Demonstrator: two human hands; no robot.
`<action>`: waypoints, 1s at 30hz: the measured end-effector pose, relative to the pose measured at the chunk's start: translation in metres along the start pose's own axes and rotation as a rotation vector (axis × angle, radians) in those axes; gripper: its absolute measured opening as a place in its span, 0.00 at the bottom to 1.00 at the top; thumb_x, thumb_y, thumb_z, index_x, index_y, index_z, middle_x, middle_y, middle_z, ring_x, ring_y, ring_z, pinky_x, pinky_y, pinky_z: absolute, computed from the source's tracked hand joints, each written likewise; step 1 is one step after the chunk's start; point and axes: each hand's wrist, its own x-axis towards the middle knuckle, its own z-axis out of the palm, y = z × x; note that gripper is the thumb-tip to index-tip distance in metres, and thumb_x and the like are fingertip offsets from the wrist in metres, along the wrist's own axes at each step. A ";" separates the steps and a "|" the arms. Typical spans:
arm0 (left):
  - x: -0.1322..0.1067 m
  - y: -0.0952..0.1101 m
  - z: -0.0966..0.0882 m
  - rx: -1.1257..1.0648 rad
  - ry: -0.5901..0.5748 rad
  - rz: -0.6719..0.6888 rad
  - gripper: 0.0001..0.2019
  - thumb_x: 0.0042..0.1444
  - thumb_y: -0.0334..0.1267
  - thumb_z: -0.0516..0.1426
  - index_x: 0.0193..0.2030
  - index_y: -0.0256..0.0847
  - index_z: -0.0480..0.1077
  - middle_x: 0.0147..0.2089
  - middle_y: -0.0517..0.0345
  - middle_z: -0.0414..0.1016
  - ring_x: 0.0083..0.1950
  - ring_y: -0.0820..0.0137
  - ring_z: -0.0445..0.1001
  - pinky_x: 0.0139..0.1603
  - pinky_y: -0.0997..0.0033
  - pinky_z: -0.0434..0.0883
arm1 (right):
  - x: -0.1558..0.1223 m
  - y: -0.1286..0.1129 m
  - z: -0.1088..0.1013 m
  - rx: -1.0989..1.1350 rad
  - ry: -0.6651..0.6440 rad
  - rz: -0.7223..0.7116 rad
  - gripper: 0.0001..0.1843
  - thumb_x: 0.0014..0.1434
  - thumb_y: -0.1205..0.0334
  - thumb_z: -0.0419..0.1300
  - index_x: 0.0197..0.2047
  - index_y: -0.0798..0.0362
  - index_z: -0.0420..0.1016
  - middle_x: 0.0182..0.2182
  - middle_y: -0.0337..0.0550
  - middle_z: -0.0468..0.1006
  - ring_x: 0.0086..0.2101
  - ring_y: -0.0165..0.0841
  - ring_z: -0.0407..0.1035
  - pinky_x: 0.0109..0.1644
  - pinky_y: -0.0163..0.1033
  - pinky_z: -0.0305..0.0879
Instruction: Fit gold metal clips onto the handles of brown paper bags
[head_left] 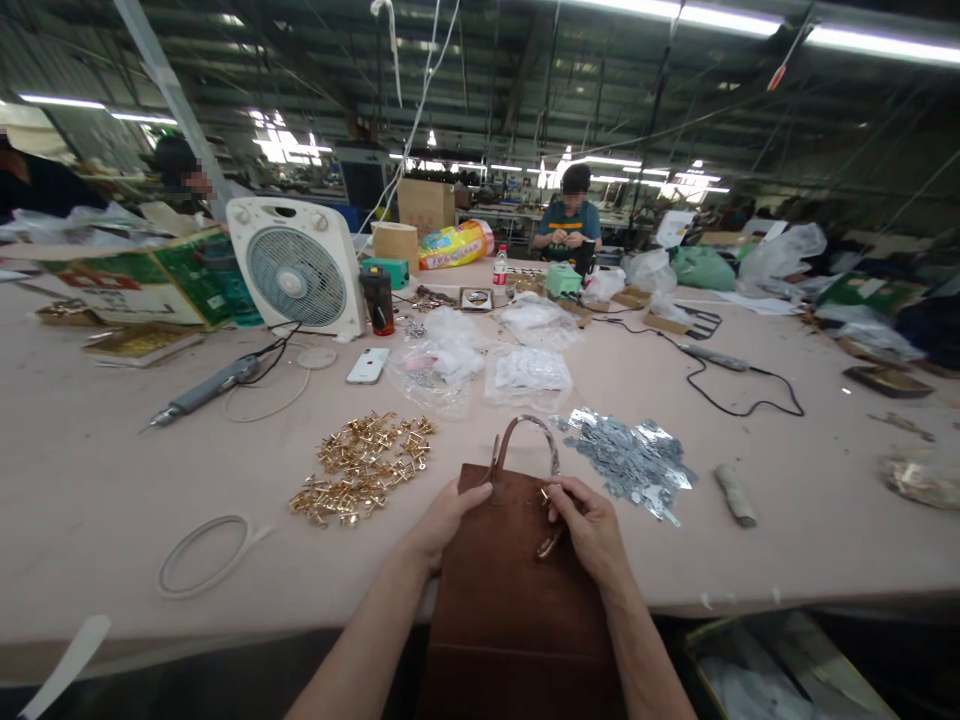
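A brown leather handbag (510,590) leans against the table's front edge, its loop handle (525,422) standing up at the top. My left hand (450,520) grips the bag's upper left edge, thumb lying on the front panel. At the upper right of the panel, the fingers of my right hand (585,525) are closed on a small gold metal fitting (545,495). Just below those fingers, a gold clasp piece (548,545) sits on the panel. Left of the bag lies a pile of gold fittings (364,468); to its right is a heap of flat silver metal plates (634,460).
Plastic bags (529,372) and a phone (367,366) lie beyond the piles. A box fan (296,270) and a corded hand tool (202,390) stand left, a tape roll (202,557) nearer. A grey roll (736,495) lies right. A co-worker (570,220) sits across.
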 end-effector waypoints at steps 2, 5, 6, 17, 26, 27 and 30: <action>-0.001 0.002 0.001 -0.008 -0.017 -0.021 0.23 0.56 0.45 0.67 0.54 0.34 0.76 0.52 0.40 0.83 0.52 0.51 0.83 0.56 0.53 0.78 | -0.002 0.002 0.001 0.030 0.014 0.025 0.22 0.63 0.42 0.66 0.46 0.52 0.84 0.24 0.39 0.76 0.28 0.35 0.70 0.36 0.39 0.67; -0.002 0.003 0.002 -0.022 -0.020 -0.059 0.23 0.54 0.44 0.67 0.55 0.37 0.77 0.53 0.41 0.84 0.52 0.50 0.83 0.57 0.50 0.78 | -0.003 0.002 0.001 0.066 0.043 0.041 0.20 0.62 0.43 0.68 0.45 0.52 0.84 0.25 0.39 0.78 0.28 0.35 0.71 0.36 0.39 0.68; -0.002 0.003 0.002 -0.026 -0.013 -0.070 0.23 0.54 0.44 0.67 0.55 0.38 0.77 0.52 0.42 0.84 0.52 0.50 0.83 0.58 0.50 0.78 | -0.003 0.002 0.002 0.073 0.054 0.039 0.20 0.62 0.44 0.68 0.45 0.52 0.84 0.25 0.40 0.78 0.28 0.35 0.71 0.37 0.39 0.69; 0.000 0.001 -0.002 -0.054 -0.005 -0.116 0.23 0.53 0.43 0.67 0.56 0.38 0.78 0.52 0.41 0.84 0.55 0.47 0.82 0.62 0.46 0.75 | -0.005 0.001 0.002 0.035 0.130 0.026 0.16 0.58 0.46 0.71 0.41 0.48 0.88 0.40 0.47 0.86 0.40 0.43 0.79 0.50 0.47 0.76; 0.002 0.001 -0.001 -0.113 -0.022 -0.121 0.22 0.55 0.37 0.66 0.57 0.33 0.77 0.51 0.39 0.84 0.51 0.51 0.84 0.59 0.55 0.76 | -0.005 0.002 0.007 -0.016 0.108 0.036 0.15 0.59 0.47 0.70 0.42 0.47 0.88 0.43 0.45 0.87 0.45 0.43 0.80 0.55 0.47 0.75; 0.002 0.002 -0.001 -0.122 -0.023 -0.120 0.22 0.56 0.37 0.66 0.57 0.32 0.77 0.51 0.38 0.84 0.50 0.52 0.84 0.59 0.55 0.76 | -0.004 0.003 0.008 -0.022 0.102 0.036 0.14 0.59 0.47 0.70 0.42 0.46 0.88 0.43 0.45 0.87 0.45 0.43 0.80 0.55 0.46 0.75; 0.001 0.002 0.000 -0.131 -0.026 -0.118 0.21 0.56 0.36 0.66 0.56 0.32 0.78 0.51 0.39 0.84 0.47 0.53 0.85 0.59 0.56 0.75 | -0.004 0.003 0.009 -0.034 0.105 0.037 0.14 0.60 0.47 0.69 0.42 0.46 0.88 0.42 0.44 0.87 0.45 0.43 0.80 0.55 0.46 0.75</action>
